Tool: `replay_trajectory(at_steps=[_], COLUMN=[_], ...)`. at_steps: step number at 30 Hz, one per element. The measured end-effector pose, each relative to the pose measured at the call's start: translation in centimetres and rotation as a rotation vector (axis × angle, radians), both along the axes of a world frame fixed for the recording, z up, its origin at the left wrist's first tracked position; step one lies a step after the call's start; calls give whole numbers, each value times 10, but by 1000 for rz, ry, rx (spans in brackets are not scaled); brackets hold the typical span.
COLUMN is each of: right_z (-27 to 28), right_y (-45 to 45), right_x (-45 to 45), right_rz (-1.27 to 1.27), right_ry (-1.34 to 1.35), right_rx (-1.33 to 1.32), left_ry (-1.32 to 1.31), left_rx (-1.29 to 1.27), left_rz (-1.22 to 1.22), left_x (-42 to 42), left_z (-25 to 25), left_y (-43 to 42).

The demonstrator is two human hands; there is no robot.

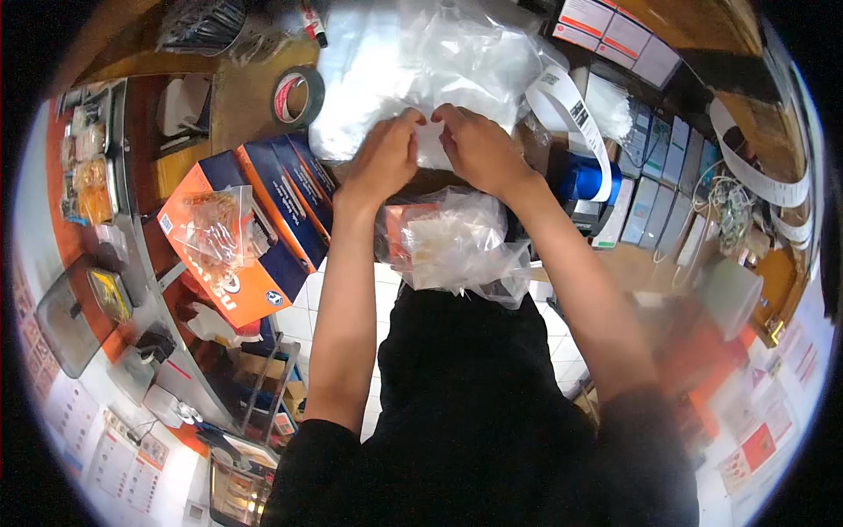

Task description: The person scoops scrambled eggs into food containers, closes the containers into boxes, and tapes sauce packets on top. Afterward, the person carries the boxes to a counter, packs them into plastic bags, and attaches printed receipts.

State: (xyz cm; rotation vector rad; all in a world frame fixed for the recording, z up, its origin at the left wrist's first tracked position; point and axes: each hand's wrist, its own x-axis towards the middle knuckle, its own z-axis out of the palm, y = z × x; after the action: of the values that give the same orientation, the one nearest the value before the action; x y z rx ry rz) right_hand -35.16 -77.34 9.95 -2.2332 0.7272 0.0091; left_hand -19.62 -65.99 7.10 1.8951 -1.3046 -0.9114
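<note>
My left hand (pixel 391 156) and my right hand (pixel 479 147) are close together at the near edge of a pile of clear plastic bags (pixel 369 66). The fingers of both are curled in and pinched. Between them stretches a whitish, see-through plastic bag (pixel 430 147), and each hand seems to grip one side of its top edge. Just below my wrists, against my body, lies a crumpled clear plastic packet (pixel 461 237) with something orange and pale inside. What my fingertips pinch is partly hidden by the knuckles.
Left of the bags lies a roll of dark tape (pixel 299 97), near a red marker (pixel 313 25). Orange and navy boxes (pixel 263 228) carry a small clear bag (pixel 211 228). On the right are a label printer (pixel 588 184) with a curled label strip (pixel 575 114), and several stacked boxes (pixel 654 167).
</note>
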Motion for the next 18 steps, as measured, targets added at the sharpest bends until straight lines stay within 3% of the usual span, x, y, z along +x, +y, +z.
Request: replay_trajectory(at_steps=[3,14,16,18], right_z=[3,-10,-12,-16], right_y=[0,1,4,7], right_x=[-6,-34,-38,-41], right_rz=[-22,-3,-37,-40], right_ry=[50,42,26,-27], right_rx=[-9,83,103,108], left_ry=[-205,-282,-358,-419], left_rx=[-3,228,-49,-147], left_rz=[14,103,193,154], left_x=[7,7,-5,-6], left_z=[-19,3,22,53], left_y=[-5,-26,-21,-25])
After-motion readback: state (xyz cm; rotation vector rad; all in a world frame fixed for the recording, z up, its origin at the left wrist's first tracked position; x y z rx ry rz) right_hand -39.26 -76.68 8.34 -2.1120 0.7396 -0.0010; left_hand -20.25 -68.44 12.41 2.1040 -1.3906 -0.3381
